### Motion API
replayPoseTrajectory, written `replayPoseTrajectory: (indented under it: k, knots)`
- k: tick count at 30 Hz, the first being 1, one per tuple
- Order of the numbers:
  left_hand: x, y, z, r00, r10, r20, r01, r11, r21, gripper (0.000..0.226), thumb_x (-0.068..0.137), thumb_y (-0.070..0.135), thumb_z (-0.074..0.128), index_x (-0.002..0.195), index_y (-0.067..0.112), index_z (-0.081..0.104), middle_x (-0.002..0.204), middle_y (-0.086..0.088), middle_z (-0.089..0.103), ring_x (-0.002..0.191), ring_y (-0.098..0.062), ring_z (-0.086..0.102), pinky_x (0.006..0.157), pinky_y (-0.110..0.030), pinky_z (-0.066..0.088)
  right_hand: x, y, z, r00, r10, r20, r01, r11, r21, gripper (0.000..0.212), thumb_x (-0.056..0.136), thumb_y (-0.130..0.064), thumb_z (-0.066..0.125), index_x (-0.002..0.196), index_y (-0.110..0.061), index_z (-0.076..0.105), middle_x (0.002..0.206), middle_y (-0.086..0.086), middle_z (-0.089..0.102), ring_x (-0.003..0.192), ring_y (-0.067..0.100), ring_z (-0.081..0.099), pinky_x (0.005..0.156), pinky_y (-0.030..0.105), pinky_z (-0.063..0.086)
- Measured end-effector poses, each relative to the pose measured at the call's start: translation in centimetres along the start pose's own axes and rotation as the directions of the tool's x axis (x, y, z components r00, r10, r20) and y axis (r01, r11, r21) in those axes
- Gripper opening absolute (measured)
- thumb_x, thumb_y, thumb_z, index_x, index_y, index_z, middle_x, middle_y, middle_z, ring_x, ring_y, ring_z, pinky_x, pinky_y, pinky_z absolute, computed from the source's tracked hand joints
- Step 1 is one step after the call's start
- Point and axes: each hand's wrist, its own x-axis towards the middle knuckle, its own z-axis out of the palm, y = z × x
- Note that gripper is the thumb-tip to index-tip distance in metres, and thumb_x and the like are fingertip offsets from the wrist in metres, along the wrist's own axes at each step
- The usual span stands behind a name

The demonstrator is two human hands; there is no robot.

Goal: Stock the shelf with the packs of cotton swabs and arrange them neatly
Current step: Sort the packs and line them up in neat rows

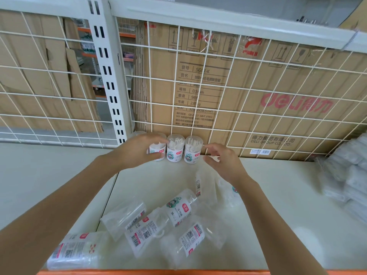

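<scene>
Loose packs [178, 211] lie up front; L hand [137, 149] grips upright pack [158, 150] at back, R hand [220, 158] half-open, holding nothing.

Left hand [139, 149] covered most of one upright pack [158, 150], and a rear pack [137, 133] behind it barely peeked out; wrapped bundles [345, 175] at right were blurred, cut by the edge.

Both bare forearms stretched toward 12 o'clock, the left from 7, the right from 5. The left hand [137, 149] curled thumb and fingers round a pack [158, 150]. The right hand [222, 158], at its 3 o'clock, hung loosely curled, holding nothing.
</scene>
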Motion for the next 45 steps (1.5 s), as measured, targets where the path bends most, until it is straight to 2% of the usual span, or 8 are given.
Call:
replayPoseTrajectory:
  k: [5,14,17,21,30,34,38,45]
  knots:
    - [-5.6,-0.2,0.3,0.915,-0.346,0.206,0.365,0.929,-0.060,0.027,0.080,0.046,0.066,0.104,0.035,0.059,0.102,0.010,0.061,0.089,-0.005,0.059,0.072,-0.013,0.041,-3.1,-0.2,0.2,0.978,0.101,0.185,-0.060,0.975,-0.216,0.041,0.089,-0.042,0.058,0.126,-0.026,0.053,0.120,-0.005,0.058,0.107,0.011,0.054,0.087,0.026,0.038]
    - [-9.8,1.2,1.3,0.759,-0.497,0.420,0.535,0.844,0.033,0.107,0.023,0.103,0.035,0.109,0.042,0.052,0.101,0.016,0.054,0.088,0.005,0.051,0.073,-0.016,0.037,-4.2,-1.8,0.2,0.949,0.173,0.262,-0.043,0.898,-0.437,0.060,0.086,-0.060,0.051,0.134,-0.026,0.043,0.126,0.001,0.057,0.116,0.020,0.052,0.094,0.030,0.035]
    - [-10.2,2.0,1.6,0.769,-0.488,0.413,0.533,0.846,0.008,0.106,0.024,0.100,0.042,0.110,0.039,0.053,0.097,0.016,0.051,0.084,0.004,0.051,0.071,-0.013,0.036,-4.0,-2.0,0.2,0.932,0.222,0.286,-0.098,0.915,-0.392,0.057,0.083,-0.057,0.056,0.129,-0.025,0.045,0.121,0.001,0.058,0.111,0.022,0.054,0.087,0.030,0.036]
    - [-10.6,2.2,2.2,0.799,-0.514,0.311,0.549,0.836,-0.028,0.049,0.080,0.058,0.062,0.114,0.024,0.059,0.081,0.017,0.048,0.075,0.002,0.048,0.065,-0.014,0.032,-3.8,-1.8,0.4,0.927,0.252,0.279,-0.166,0.940,-0.297,0.047,0.080,-0.047,0.062,0.117,-0.022,0.049,0.112,-0.002,0.058,0.100,0.019,0.055,0.076,0.028,0.035]
    - [-10.8,1.1,1.6,0.843,-0.537,0.043,0.513,0.776,-0.367,0.055,0.053,0.071,0.060,0.102,0.046,0.056,0.104,0.017,0.057,0.093,-0.005,0.055,0.072,-0.014,0.039,-3.9,-0.4,-0.5,0.969,0.239,0.058,-0.245,0.957,0.153,0.040,0.081,-0.019,0.067,0.116,-0.017,0.049,0.111,-0.001,0.053,0.097,0.018,0.050,0.080,0.028,0.036]
    - [-9.8,0.2,0.8,0.871,-0.489,-0.041,0.417,0.782,-0.464,0.043,0.073,0.027,0.081,0.108,0.032,0.056,0.109,0.013,0.055,0.098,-0.008,0.056,0.073,-0.013,0.046,-3.5,-0.9,-0.7,0.988,0.151,-0.024,-0.139,0.954,0.267,0.047,0.077,-0.011,0.071,0.119,-0.017,0.052,0.114,-0.002,0.057,0.106,0.013,0.050,0.083,0.022,0.037]
    - [-8.5,-0.8,-0.5,0.902,-0.428,-0.048,0.337,0.770,-0.542,0.043,0.070,0.010,0.080,0.101,0.031,0.060,0.115,0.003,0.057,0.105,-0.015,0.057,0.088,-0.031,0.051,-2.8,-2.6,0.6,0.999,0.043,0.006,-0.042,0.948,0.316,0.052,0.073,-0.007,0.075,0.113,-0.028,0.050,0.103,-0.006,0.051,0.098,0.008,0.047,0.075,0.005,0.034]
    - [-6.7,-3.3,-0.3,0.952,-0.305,0.009,0.257,0.785,-0.564,0.047,0.074,0.005,0.077,0.110,0.028,0.058,0.118,-0.002,0.057,0.113,-0.021,0.053,0.094,-0.039,0.050,-0.9,-6.3,4.6,0.981,-0.076,0.181,0.039,0.979,0.198,0.059,0.075,-0.011,0.076,0.126,-0.023,0.048,0.109,0.001,0.042,0.100,0.006,0.044,0.084,0.021,0.035]
